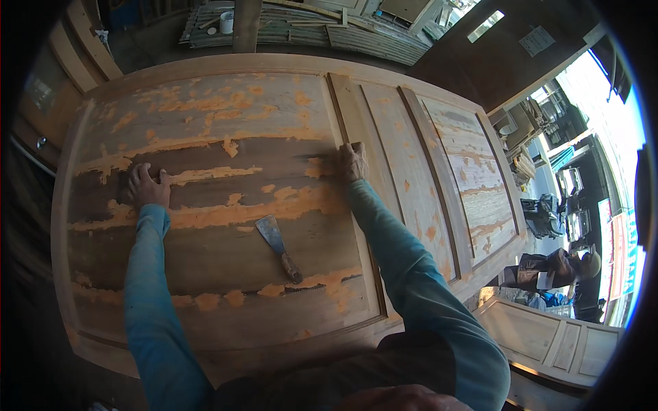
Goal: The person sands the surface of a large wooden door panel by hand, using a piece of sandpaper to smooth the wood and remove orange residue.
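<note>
Has the fingers of the left hand (147,188) spread apart and bent, tips down on the large panel (199,257) of a wooden door (205,65), close to the door's left edge. Has the fingers of the right hand (354,162) curled in, knuckles up, where the large panel meets a raised strip (351,113); cannot tell whether pinching anything, with the undersides hidden and the panel side blurred.

Shows orange filler (281,205) just beside the left thumb, in uneven bands from the panel's left side toward the strip, and in scattered patches toward the door's far edge. Between the forearms, nearer the door's near edge than both hands, shows a putty knife (272,234) lying loose on the panel, blade toward the far left corner, handle toward the near right.

Wears blue-green sleeves (147,281) on both arms, reaching in over the near edge. Has the door lying face up beneath both hands, with a smaller panel (473,137) by its right edge, also streaked with filler.

Farther out, shows a white bucket (226,22) and a pile of boards (322,34) beyond the far edge, a sheet of paper (537,41) on a large brown board (473,68) past the far right corner, and another panelled door (524,329) past the near right corner.
</note>
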Demonstrator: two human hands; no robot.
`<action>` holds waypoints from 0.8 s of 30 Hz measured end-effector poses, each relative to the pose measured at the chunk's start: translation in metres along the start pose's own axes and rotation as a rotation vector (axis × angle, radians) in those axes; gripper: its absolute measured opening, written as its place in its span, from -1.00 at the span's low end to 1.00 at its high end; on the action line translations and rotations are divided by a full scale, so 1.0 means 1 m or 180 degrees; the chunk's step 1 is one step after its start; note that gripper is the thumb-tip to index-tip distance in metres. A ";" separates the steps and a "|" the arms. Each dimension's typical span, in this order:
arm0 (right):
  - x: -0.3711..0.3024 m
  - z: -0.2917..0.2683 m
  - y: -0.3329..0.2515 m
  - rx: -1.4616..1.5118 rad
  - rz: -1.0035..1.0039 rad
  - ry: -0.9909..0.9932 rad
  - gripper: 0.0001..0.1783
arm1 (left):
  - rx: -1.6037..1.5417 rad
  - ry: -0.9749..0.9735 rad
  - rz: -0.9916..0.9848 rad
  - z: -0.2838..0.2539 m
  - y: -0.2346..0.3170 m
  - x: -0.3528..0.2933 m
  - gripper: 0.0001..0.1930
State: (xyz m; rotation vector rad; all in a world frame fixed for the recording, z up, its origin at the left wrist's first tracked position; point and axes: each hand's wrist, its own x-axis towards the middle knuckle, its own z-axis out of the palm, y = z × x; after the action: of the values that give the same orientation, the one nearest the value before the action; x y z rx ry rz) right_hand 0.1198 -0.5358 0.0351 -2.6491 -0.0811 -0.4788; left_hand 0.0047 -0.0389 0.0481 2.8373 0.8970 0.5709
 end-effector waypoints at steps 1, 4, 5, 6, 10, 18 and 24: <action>-0.035 -0.019 -0.001 -0.0006 -0.0081 0.0019 -0.85 | 0.0002 -0.0008 -0.0031 0.000 0.001 -0.001 -0.53; -0.151 -0.072 -0.001 0.0093 -0.0102 0.0061 -0.83 | 0.0012 0.0007 -0.0070 0.005 0.000 -0.002 -0.52; -0.189 -0.093 -0.001 0.0130 -0.0022 0.0025 -0.83 | 0.0003 0.0017 -0.0073 0.008 0.002 -0.004 -0.52; -0.215 -0.108 -0.003 0.0205 0.0065 -0.0023 -0.82 | 0.0044 0.0011 -0.0058 0.006 0.003 -0.005 -0.52; -0.212 -0.112 -0.003 -0.0063 -0.0062 -0.0111 -0.81 | 0.0081 -0.0059 -0.0039 0.003 0.007 -0.009 -0.51; 0.024 0.000 -0.009 -0.0443 -0.0108 -0.0062 -0.82 | 0.0060 0.0049 0.0062 -0.001 0.008 -0.006 -0.52; -0.088 -0.038 -0.004 0.0168 0.0054 0.0063 -0.85 | -0.0006 -0.0015 -0.0015 -0.007 0.004 -0.004 -0.50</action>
State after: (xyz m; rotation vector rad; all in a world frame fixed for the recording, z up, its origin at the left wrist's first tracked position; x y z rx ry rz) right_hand 0.0247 -0.5468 0.0379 -2.5910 -0.0642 -0.4906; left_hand 0.0015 -0.0448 0.0546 2.8328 0.9018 0.5641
